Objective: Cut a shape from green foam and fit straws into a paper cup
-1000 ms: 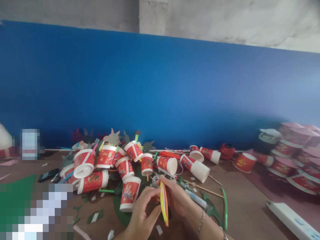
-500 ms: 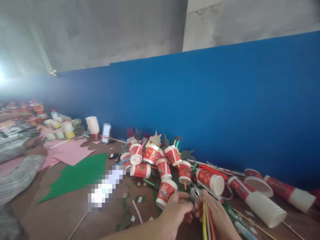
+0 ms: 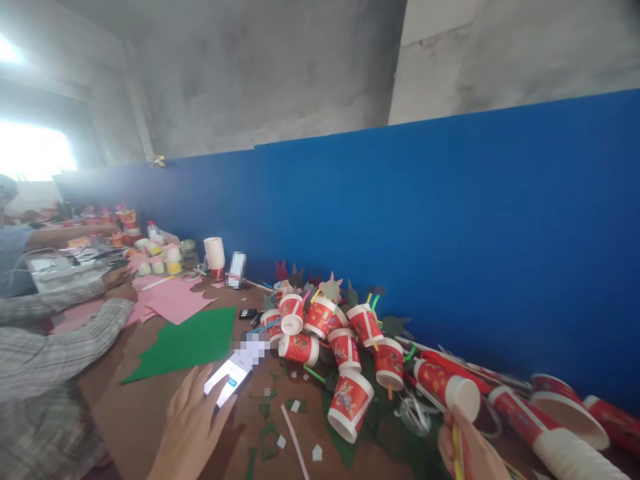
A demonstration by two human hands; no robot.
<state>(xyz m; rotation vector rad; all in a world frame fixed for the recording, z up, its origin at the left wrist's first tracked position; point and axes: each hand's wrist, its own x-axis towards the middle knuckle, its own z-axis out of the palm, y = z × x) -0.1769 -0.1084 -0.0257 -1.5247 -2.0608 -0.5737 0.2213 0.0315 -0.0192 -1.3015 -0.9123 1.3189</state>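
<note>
My left hand [image 3: 193,417] reaches over a lit phone [image 3: 235,377] lying on the brown table. Its fingers are spread, with fingertips at the phone's near end; part of the screen is blurred out. At the lower right, my right hand [image 3: 470,443] is closed round thin straws, of which a yellow straw [image 3: 457,453] shows best; the frame's edge cuts off the rest. Just left of that hand lies a loose bundle of clear strip or wire [image 3: 416,415]. Between my hands, red printed paper cups [image 3: 350,403] lie heaped, several with coloured straws sticking out.
Green sheet [image 3: 187,347] and pink sheets [image 3: 175,300] lie at left. Paper scraps [image 3: 281,442] dot the table. Stacked red-and-white cups [image 3: 530,417] lie at right, below a blue wall panel [image 3: 450,220]. A co-worker's plaid sleeve [image 3: 65,347] is at far left.
My hands have separated: the left moved left onto the phone, and the right moved right with the straws. The clear bundle now lies on the table. The view has turned slightly left.
</note>
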